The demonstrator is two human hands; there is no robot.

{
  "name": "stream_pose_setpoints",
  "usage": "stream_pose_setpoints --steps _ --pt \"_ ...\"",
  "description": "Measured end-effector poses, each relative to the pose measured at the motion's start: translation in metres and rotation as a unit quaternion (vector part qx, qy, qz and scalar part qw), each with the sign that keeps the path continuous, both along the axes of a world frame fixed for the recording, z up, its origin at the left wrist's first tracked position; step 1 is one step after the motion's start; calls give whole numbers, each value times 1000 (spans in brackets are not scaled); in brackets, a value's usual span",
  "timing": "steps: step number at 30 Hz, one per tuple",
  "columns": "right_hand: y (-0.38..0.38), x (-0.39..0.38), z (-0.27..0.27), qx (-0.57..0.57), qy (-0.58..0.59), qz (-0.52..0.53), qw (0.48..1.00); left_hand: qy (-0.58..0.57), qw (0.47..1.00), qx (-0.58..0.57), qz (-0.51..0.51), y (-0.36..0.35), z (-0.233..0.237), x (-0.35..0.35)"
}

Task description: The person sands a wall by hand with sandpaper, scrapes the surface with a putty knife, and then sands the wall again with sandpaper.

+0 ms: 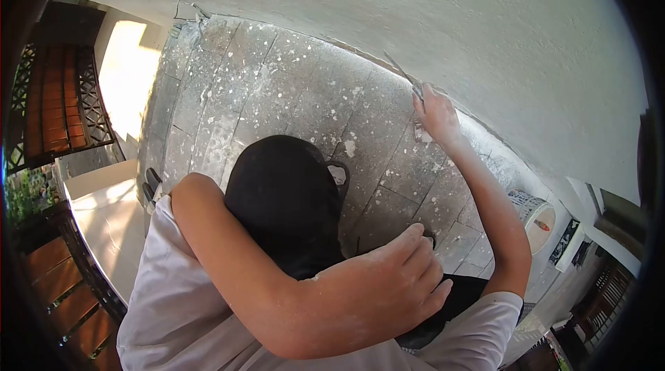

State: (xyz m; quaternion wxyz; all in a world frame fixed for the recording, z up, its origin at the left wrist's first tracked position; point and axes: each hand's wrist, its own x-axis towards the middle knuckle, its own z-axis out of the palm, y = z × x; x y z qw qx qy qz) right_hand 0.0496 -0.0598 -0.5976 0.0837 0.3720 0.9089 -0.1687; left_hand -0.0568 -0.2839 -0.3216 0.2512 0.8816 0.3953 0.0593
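My right hand (440, 118), dusted white, grips a scraper (398, 69) low beside the pale wall (485, 31). Its thin grey blade, seen nearly edge-on, points up and left along the foot of the wall; the fingers hide most of the handle. My left hand (398, 274) hangs in front of my body near my knees, fingers loosely curled and apart, with nothing visible in it. White powder (478, 135) lies along the wall's base around the right hand.
A bucket (537, 218) with whitish contents stands near the wall at right. White spatters cover the grey tiled floor (305, 80). My dark-clothed knee (280, 191) is raised in front of me. Wooden slatted furniture (62, 104) stands at far left.
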Motion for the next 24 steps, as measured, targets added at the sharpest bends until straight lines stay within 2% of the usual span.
stream_pose_setpoints --steps 1,3,6,9,12,13,16,20,24 --pt "3 20 2 -30 -35 4 999 1 1000 2 -4 0 0 -1" --pt "5 63 -2 -5 20 74 997 4 1000 5 -12 0 -1 -2" --pt "-1 81 0 0 -10 59 998 -8 1000 1 -22 -2 -2 -2" --pt "-11 34 -4 13 17 24 999 -22 999 10 -26 -1 -4 -1" --pt "-12 -59 -28 19 30 -21 999 -3 1000 18 0 2 -6 0" --pt "-14 -88 -32 50 75 13 996 6 1000 11 11 3 -6 -1" --pt "-16 -174 -69 16 100 32 994 34 998 4 51 8 -7 -4" --pt "-37 -207 -66 51 120 20 991 75 991 17 112 14 -11 -16" --pt "-15 -134 -50 52 78 5 996 52 991 21 120 15 -12 -20"
